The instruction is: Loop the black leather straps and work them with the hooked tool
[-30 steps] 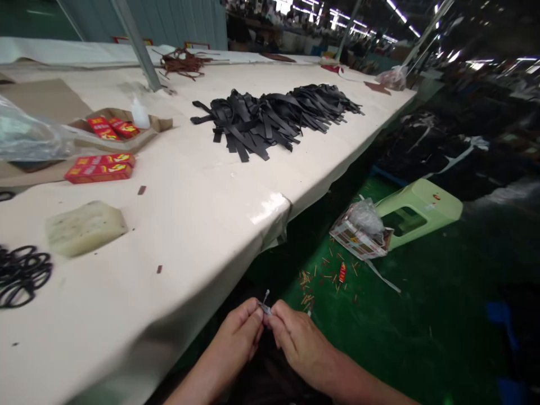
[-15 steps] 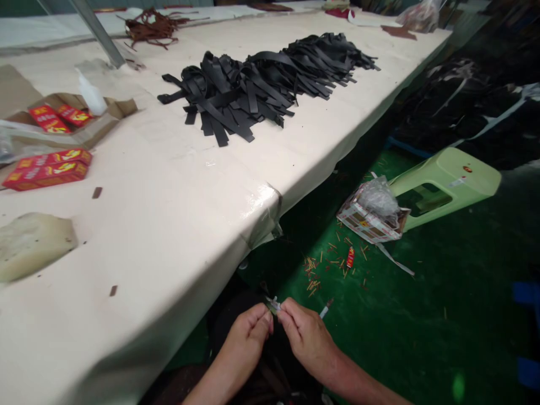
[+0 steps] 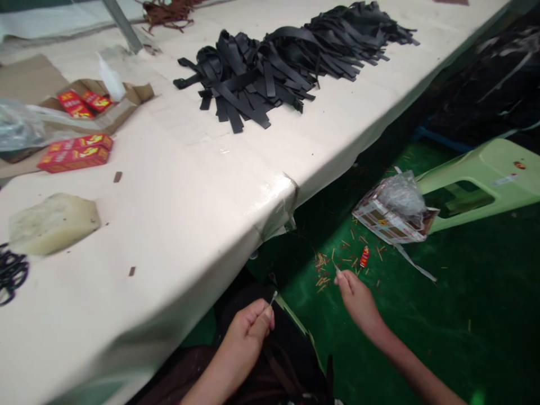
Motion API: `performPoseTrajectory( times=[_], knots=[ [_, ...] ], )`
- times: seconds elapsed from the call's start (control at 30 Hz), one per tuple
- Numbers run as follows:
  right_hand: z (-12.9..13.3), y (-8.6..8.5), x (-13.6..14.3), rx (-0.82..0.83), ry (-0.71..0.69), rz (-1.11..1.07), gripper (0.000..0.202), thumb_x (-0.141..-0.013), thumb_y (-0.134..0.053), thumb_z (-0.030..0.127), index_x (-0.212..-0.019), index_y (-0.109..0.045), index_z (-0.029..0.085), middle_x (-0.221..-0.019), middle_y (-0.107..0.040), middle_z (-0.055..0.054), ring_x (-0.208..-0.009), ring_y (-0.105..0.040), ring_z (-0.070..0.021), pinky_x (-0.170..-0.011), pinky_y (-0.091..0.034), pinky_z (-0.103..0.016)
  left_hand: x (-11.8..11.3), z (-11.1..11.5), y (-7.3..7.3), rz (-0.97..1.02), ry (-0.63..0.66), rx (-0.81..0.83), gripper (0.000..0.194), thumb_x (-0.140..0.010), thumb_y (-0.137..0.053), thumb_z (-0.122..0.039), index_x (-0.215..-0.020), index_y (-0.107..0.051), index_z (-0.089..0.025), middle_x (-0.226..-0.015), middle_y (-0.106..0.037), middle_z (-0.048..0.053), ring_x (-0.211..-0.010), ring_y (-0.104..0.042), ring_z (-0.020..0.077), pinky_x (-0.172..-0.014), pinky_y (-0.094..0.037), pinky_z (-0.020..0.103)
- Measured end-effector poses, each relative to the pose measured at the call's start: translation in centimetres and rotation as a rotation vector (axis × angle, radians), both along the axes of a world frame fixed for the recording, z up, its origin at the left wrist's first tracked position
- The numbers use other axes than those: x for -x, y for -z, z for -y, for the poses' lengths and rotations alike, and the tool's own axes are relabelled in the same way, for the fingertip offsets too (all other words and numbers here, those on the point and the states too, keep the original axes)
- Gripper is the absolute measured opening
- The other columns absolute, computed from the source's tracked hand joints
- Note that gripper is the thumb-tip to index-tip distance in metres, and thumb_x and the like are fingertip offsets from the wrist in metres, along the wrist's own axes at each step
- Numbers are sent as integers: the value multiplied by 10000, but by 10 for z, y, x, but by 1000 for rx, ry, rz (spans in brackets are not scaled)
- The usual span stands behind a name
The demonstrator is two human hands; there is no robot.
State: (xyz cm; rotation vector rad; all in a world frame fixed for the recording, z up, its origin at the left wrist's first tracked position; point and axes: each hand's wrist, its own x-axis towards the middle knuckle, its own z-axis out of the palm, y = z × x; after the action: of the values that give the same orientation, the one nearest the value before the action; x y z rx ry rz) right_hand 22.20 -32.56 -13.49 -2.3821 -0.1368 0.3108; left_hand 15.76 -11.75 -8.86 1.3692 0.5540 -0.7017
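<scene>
My left hand [image 3: 253, 323], over my lap, pinches a thin, pale stick-like piece [image 3: 273, 298] with a small rounded whitish tip. Its lower part is hidden in the fingers. Out to the right, above the green floor, my right hand [image 3: 358, 299] is closed in a pinch. A small whitish sliver [image 3: 337, 270] pokes out from its fingertips, too small to name. The two hands are well apart and neither touches the table [image 3: 189, 225].
Black straps [image 3: 261, 73] lie heaped on the table, with red boxes [image 3: 76, 153] and a yellowish block [image 3: 54, 224] at left. On the floor are scattered matchsticks [image 3: 323, 270], a carton [image 3: 390, 211] with clear plastic in it, and a pale green stool [image 3: 498, 174].
My hands, close together before, have separated. The right hand has moved right and up with a small piece; the left stays over the lap. The view has shifted slightly.
</scene>
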Motion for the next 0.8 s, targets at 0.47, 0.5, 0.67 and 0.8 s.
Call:
performPoseTrajectory(
  times=[0.47,0.5,0.67,0.8],
  knots=[
    [-52,-24,46,-133,-423,-13,213,-902,-298,220,-718,-404,226,-602,-483,31,-496,-445,-112,-486,-316,-227,4,-2,-13,-172,-99,365,345,-728,-550,-500,-642,-391,-206,-425,-218,-139,-356,-87,32,-370,-62,211],
    [-52,-23,45,-129,-426,-5,211,-901,-301,217,-716,-402,227,-598,-479,33,-494,-443,-112,-485,-313,-227,4,-2,-12,-172,-103,370,349,-724,-556,-501,-639,-391,-205,-426,-225,-138,-354,-91,29,-368,-62,210],
    [-54,-15,46,-110,-415,26,213,-902,-308,218,-712,-404,226,-590,-475,34,-488,-446,-113,-488,-308,-225,4,0,-6,-162,-103,317,378,-705,-550,-536,-623,-381,-208,-421,-236,-137,-338,-97,24,-357,-53,208],
    [-52,-2,53,-98,-378,41,222,-903,-294,212,-723,-422,222,-596,-493,23,-500,-471,-118,-493,-322,-222,6,5,1,-149,-88,225,346,-720,-531,-506,-620,-391,-206,-422,-249,-134,-337,-126,27,-340,-88,190]
  ],
)
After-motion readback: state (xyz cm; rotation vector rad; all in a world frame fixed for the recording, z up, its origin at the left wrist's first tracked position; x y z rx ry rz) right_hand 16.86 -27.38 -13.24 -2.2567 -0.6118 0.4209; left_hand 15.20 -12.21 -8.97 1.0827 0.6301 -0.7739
